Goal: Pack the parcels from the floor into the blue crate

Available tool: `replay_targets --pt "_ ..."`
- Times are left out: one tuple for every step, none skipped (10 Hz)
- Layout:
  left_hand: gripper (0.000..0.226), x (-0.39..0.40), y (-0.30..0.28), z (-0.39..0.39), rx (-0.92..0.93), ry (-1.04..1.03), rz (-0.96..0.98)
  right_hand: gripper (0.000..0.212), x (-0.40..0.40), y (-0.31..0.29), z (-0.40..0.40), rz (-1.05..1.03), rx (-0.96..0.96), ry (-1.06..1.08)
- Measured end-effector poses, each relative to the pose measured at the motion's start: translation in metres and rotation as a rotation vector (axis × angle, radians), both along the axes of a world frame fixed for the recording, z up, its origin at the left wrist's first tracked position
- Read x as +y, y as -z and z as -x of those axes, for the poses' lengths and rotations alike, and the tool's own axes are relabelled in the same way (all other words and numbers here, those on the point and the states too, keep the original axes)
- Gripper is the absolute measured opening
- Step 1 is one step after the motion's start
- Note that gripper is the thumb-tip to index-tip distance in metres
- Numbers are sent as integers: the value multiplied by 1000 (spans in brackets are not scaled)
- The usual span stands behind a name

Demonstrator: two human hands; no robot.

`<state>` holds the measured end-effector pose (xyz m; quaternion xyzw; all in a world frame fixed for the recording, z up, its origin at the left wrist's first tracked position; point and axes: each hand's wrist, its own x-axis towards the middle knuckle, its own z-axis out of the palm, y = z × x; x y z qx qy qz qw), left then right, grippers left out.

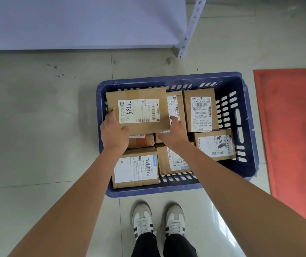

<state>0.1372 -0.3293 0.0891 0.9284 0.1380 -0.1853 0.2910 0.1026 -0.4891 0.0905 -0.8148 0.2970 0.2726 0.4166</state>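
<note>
The blue crate (245, 127) stands on the floor in front of my feet, with several brown cardboard parcels in it. Both my hands hold a flat parcel (138, 110) with a white label marked 7786 over the crate's far left corner. My left hand (114, 131) grips its left near corner. My right hand (174, 132) grips its right near edge, thumb on top. Below it lie other parcels: one at the far right (201, 110), one at the right (216, 144), one at the near left (135, 169) and one at the near middle (172, 160).
A grey metal shelf (81, 23) with a perforated upright (189, 28) stands beyond the crate. A red mat (293, 138) lies on the tiled floor to the right. My two white shoes (157, 219) stand just in front of the crate.
</note>
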Motion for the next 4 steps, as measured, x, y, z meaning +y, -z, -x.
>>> replay_targets --pt "53 -2 -10 4 0 -5 6 78 -5 -8 11 -36 2 69" --pt "54 -6 -26 15 -4 -12 32 78 -13 -19 26 -58 -6 97" --pt "51 -10 -50 29 -12 -53 110 71 -18 -42 49 -92 -43 103" --pt "48 -17 -73 51 50 -105 222 61 -25 -76 76 -101 -141 147"
